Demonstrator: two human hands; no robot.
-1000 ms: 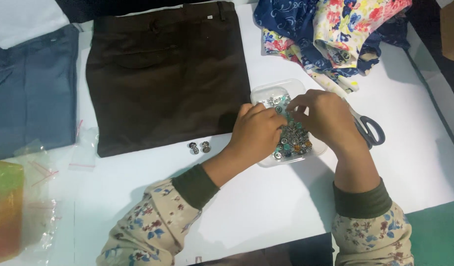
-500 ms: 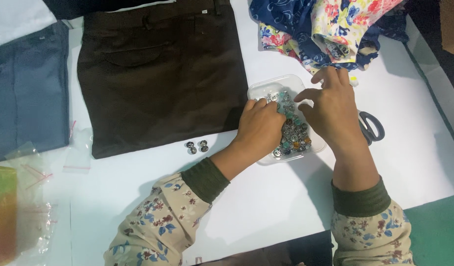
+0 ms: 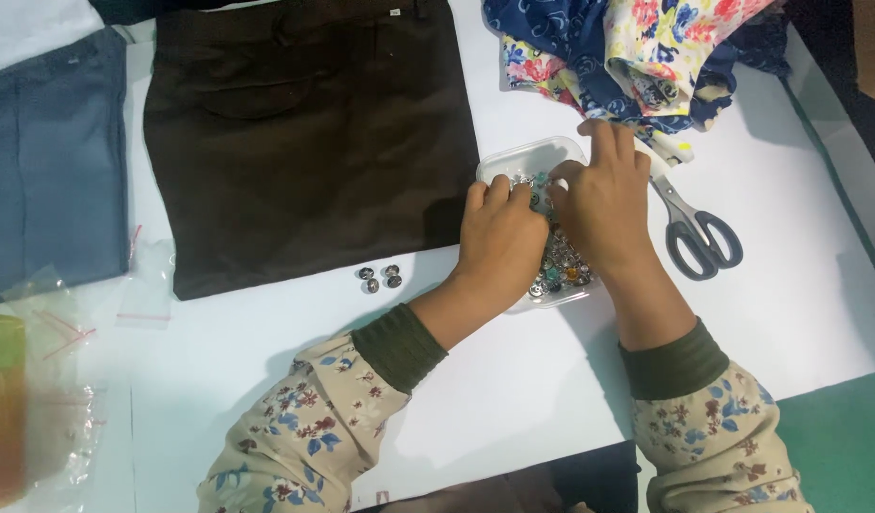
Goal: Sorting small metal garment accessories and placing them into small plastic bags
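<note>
Both hands are down in the clear plastic tub (image 3: 513,160) of little metal snap buttons (image 3: 561,271): left hand (image 3: 502,237) has its fingers (image 3: 499,193) curled in over the pile, right hand (image 3: 603,204) is pinching at the top end, though I can't tell what either actually grips. The tub sits on the white counter (image 3: 789,285) just right of the dark brown trousers (image 3: 304,142), four loose snaps (image 3: 379,278) lying left of it and grey-handled scissors (image 3: 694,228) right beside the right hand.
</note>
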